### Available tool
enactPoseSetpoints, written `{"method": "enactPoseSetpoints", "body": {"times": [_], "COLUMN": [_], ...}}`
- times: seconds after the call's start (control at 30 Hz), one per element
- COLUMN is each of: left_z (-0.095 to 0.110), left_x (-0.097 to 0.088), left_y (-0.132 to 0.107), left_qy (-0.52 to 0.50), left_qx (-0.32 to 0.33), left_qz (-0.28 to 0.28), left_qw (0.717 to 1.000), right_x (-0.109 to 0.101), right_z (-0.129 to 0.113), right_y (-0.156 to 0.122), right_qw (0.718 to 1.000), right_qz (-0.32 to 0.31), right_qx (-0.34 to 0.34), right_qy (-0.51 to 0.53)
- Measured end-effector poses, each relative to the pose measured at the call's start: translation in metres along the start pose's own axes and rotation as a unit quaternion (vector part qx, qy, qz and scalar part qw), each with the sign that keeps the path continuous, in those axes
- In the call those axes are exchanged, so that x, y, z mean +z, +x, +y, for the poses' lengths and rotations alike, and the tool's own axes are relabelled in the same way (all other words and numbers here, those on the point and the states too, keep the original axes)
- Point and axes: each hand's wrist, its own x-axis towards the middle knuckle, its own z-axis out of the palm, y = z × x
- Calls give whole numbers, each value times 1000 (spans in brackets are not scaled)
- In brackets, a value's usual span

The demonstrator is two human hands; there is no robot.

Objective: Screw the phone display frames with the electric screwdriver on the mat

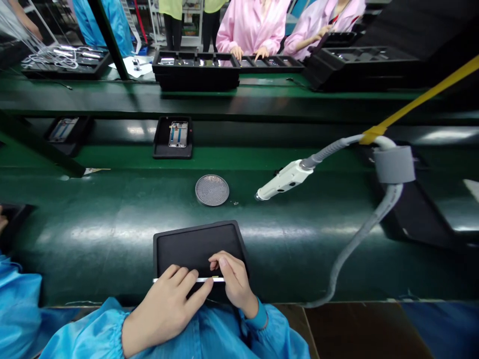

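- The left hand (164,311) is curled, its fingers pressing down on a thin silver strip (194,280) that lies across the near edge of the tray; the strip may be a phone frame seen edge-on, but the view does not settle it.
- The right hand (234,279) is narrowly closed on the strip's right end, just beside the left hand, with the thumb and fingers around it.
- A black tray (198,244) with a dark mat sits directly beyond both hands, and the hands overlap its near edge.
- Blue sleeves (93,329) cover both wrists, with elastic cuffs.
- Ahead of the hands, a round perforated metal disc (211,190) lies on the green tabletop (112,229).
- Ahead and to the right of the hands, a white electric screwdriver (284,179) hangs just above the tabletop on a grey hose (355,254), near a yellow strap (422,99).
- Farther ahead, a black tray (172,137) holds a phone frame (177,134), and another tray (67,129) sits to its left.
- Well beyond the hands, across the line, two co-workers in pink smocks (250,30) stand at stacked black trays (196,70); one co-worker's hands rest on a tray edge.
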Motion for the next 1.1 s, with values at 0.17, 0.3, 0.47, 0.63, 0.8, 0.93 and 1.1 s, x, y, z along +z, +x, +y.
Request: {"method": "enactPoseSetpoints", "body": {"times": [0.17,0.3,0.47,0.63,0.8,0.93,1.1], "left_z": [1,2,2,2,0,0,1], "left_x": [-1,-2,0,-1,3,4,1], "left_y": [0,1,2,1,-4,-8,-7], "left_qy": [-4,-12,-13,-11,-30,-53,-54], "left_qx": [-13,-19,-25,-14,-10,-17,-12], "left_qz": [5,16,37,13,46,82,68], "left_qw": [1000,1000,999,1000,998,995,996], "right_x": [0,-1,0,0,1,1,0], "right_z": [-1,-2,-1,-2,-1,0,1], "right_y": [-1,-1,0,-1,0,0,-1], "right_qw": [1000,1000,1000,1000,1000,1000,1000], "right_qz": [-3,-2,0,3,5,5,2], "right_qx": [-4,-7,-9,-8,-11,-15,-19], "right_qy": [-6,-10,-12,-13,-18,-19,-18]}}
